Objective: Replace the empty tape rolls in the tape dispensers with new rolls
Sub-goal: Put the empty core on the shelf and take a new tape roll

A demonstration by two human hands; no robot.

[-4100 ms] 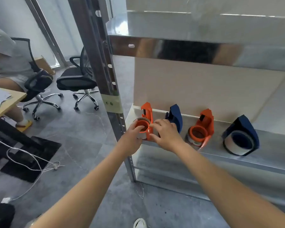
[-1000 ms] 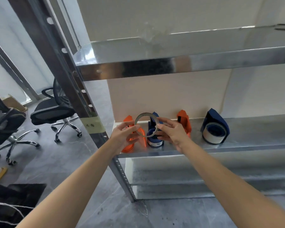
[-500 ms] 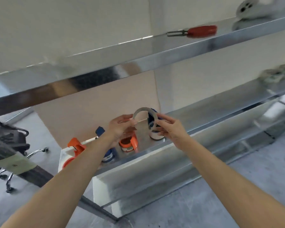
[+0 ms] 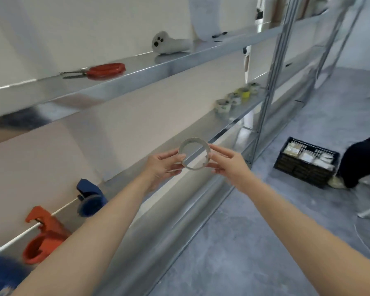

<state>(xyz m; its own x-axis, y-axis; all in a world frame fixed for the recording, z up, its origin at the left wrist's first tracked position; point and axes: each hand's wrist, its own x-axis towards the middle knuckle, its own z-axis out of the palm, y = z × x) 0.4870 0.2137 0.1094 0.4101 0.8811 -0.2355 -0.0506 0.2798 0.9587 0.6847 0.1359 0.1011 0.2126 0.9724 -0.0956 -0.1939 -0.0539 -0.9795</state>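
An empty grey cardboard tape core (image 4: pixel 187 142) is held upright in the air in front of the metal shelf (image 4: pixel 203 124). My left hand (image 4: pixel 161 164) pinches its left rim and my right hand (image 4: pixel 224 163) pinches its right rim. On the shelf at the lower left stand an orange tape dispenser (image 4: pixel 44 236) and a blue tape dispenser (image 4: pixel 90 197); another blue one is blurred at the bottom left corner. Several new tape rolls (image 4: pixel 236 99) sit far along the same shelf to the right.
Red-handled scissors (image 4: pixel 100 70) and a white controller (image 4: pixel 169 42) lie on the upper shelf (image 4: pixel 179 58). A black crate (image 4: pixel 305 162) of small items stands on the grey floor at right, beside a person's leg (image 4: pixel 359 161). A shelf upright (image 4: pixel 269 77) rises beyond the rolls.
The view has swung right along the shelf. Both hands still hold the core, now farther right of the dispensers, with the new rolls and the crate come into view.
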